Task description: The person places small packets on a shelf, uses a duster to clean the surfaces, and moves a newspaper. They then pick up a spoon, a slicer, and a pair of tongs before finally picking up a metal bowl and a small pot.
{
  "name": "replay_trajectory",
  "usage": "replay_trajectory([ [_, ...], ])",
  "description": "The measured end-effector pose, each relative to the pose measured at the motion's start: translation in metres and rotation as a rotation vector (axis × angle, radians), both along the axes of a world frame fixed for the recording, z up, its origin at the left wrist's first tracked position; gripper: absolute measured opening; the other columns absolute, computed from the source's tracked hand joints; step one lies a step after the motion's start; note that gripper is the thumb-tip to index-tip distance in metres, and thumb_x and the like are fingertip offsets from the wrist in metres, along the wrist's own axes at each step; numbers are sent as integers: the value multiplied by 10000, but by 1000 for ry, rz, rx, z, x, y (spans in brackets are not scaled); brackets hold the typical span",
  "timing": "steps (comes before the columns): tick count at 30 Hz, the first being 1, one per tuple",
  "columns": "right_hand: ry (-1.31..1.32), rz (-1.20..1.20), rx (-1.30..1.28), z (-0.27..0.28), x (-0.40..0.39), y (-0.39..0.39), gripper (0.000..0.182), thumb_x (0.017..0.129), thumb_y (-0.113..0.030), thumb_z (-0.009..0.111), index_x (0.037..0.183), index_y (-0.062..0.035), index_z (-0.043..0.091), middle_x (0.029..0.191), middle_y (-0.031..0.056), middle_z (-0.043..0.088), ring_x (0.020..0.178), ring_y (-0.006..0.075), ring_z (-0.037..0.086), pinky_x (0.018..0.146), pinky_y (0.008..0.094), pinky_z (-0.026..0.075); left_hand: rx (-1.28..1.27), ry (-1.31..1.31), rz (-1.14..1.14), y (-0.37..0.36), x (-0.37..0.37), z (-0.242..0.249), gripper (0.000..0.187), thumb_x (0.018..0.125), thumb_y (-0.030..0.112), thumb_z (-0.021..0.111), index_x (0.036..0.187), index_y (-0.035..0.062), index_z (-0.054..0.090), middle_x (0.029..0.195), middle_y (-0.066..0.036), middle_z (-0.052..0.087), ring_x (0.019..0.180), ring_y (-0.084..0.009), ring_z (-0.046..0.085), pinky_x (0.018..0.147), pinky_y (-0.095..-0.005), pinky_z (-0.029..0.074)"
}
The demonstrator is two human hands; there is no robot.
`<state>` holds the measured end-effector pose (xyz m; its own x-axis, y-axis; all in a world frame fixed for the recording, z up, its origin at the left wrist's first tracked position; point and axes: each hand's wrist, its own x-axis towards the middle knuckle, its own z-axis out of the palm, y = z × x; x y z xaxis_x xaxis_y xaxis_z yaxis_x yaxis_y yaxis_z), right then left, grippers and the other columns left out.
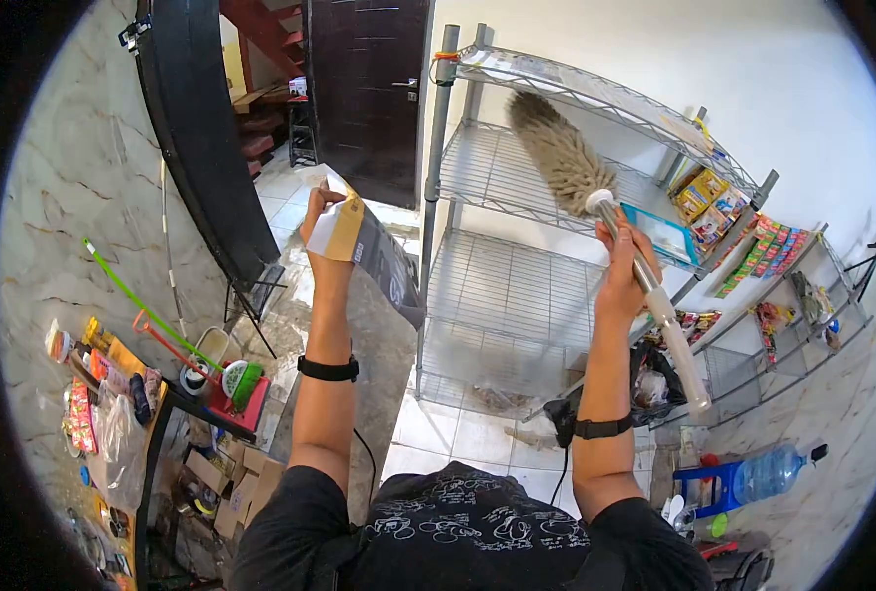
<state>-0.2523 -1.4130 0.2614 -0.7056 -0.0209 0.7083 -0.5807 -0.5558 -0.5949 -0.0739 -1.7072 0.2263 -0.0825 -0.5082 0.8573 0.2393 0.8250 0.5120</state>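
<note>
My right hand is closed round the metal handle of a fluffy duster, just below its white collar. The duster's beige head, darker at the tip, points up and to the left in front of the wire shelving rack. Its pale grip end slants down to the right. My left hand grips a flattened grey and tan printed package by its upper left end. That package hangs toward the rack's left post, beside the rack.
Snack packets and a blue-edged tray sit at the rack's right. Hanging sachets line the right wall. A water jug rests on a blue stool. A cluttered table stands at left, near a dark door.
</note>
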Motion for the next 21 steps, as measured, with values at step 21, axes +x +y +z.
replay_trajectory([
  [21,-110,92,142,46,19,26,230,873,-161,507,901,64,548,920,255,620,644,256,638,609,326,557,124,-184,-186,23,-29,-8,170,724,51,658,815,49,514,697,-78,599,659,-100,544,604,-253,421],
])
